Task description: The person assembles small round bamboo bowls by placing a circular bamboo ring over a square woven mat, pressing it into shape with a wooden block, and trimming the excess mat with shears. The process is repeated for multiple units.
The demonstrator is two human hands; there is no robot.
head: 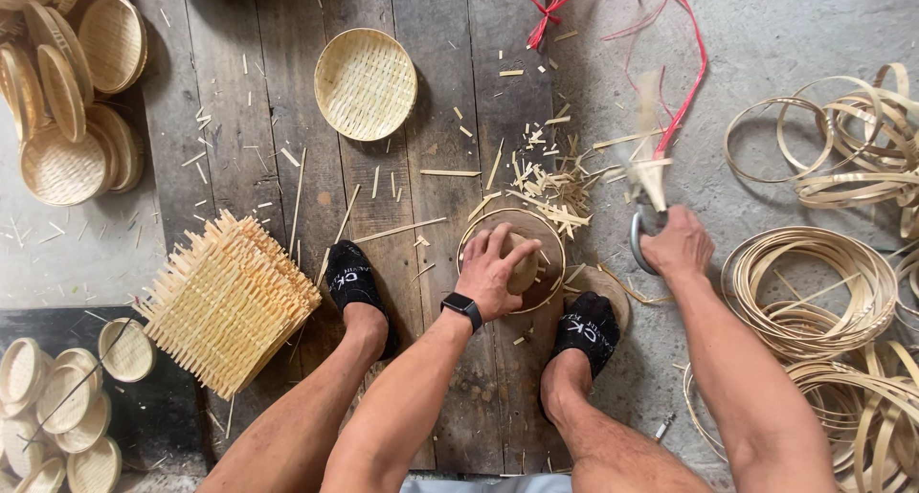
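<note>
Hands (493, 273) on basket mould (522, 263), shears (646, 220).

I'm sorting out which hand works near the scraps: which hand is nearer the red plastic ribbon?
Right. The right hand grips shears just below the red plastic ribbon; the left hand presses the round woven bamboo piece, farther left.

Round woven bamboo tray (365, 82) lies on grey wooden planks (268, 33); square woven bamboo mat (228, 302) at left; coiled bamboo strip hoops (804, 282) at right on concrete floor (766, 33).
</note>
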